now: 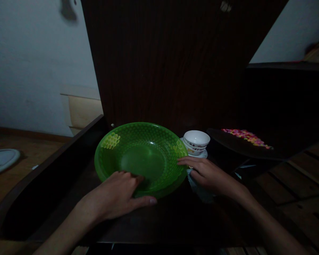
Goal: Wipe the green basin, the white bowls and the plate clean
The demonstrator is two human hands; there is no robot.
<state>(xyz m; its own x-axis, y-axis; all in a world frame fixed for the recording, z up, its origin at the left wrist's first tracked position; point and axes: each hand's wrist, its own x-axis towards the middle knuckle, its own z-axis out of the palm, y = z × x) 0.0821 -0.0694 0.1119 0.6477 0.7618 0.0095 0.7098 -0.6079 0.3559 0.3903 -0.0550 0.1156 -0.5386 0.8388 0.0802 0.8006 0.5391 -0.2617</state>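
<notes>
A large green plastic basin [143, 159] with a honeycomb pattern sits on a dark wooden surface. Over its near rim lies my left hand [119, 194], fingers inside and thumb outside, gripping the edge. My right hand [207, 173] is at the right rim, its fingertips touching the basin. A greyish cloth [202, 189] hangs beneath the right palm and seems held between thumb and fingers; the palm partly hides it. Just behind that hand stand stacked white bowls [196, 140] with a printed pattern, set on a white dish.
A dark upright wooden panel [162, 63] rises behind the basin. Along the left runs a raised wooden side rail [55, 166]. A dark board with pink and yellow decoration [247, 138] is at the right. On the floor at far left lies a white round lid-like object [5, 157].
</notes>
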